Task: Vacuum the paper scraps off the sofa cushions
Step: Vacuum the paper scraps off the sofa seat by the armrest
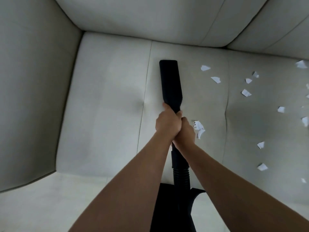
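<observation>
A black vacuum nozzle (pixel 169 81) points away from me over the pale sofa seat cushion (pixel 108 114), its flat tip near the back of the seat. My left hand (pixel 167 124) grips the nozzle's neck. Just behind it, my right hand (pixel 186 133) grips the same tube. The ribbed black hose (pixel 181 174) runs down toward me. White paper scraps lie to the right of the nozzle: one crumpled scrap (pixel 199 128) beside my right hand, others (pixel 215 79) further right and several more (pixel 246 92) on the neighbouring cushion.
The sofa's armrest (pixel 33 97) rises on the left and the backrest (pixel 150 19) runs across the top. A seam (pixel 226 106) separates the two seat cushions. The black vacuum body (pixel 173 208) sits low between my forearms.
</observation>
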